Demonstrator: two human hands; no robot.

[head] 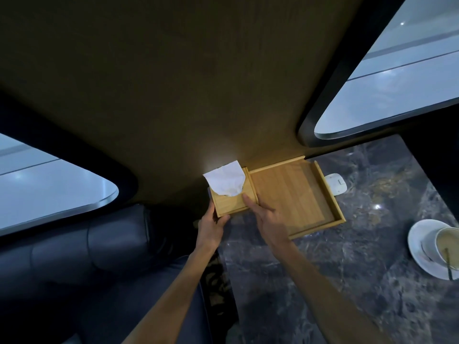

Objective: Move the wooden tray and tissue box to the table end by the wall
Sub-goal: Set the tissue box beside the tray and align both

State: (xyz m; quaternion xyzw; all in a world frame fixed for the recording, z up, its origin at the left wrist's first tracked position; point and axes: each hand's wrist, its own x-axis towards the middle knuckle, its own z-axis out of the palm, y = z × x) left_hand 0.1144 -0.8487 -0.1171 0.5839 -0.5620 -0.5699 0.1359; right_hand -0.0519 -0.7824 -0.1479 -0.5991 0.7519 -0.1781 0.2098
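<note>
At the far left I see a window (49, 184), and below it the dark seat (74, 256) on which I sit. My left hand (211, 225) is at the near left corner of the tissue box (232, 203); the thumb lies on the top of the box and the other fingers are under or behind it, so this hand is closed around that corner. A white tissue (224, 181) stands up from the box. The box is at the far end of the table (323, 281), against the brown wall (173, 95), at the left edge of the table.

My right hand (264, 217) comes next. Its fingers are together and stretched out, the tips press on the near right part of the box top, and it grips nothing. The tray (293, 194) lies just beside the box on its right, touching it, and its far side is also against the wall. Its inside is bare wood.

Right of the tray, close to its rim, there is a small white object (335, 183); what it is I cannot tell. Further right and nearer, a cup (447, 244) stands on a white saucer (419, 244) at the table edge. Above it is a second window (397, 83).
</note>
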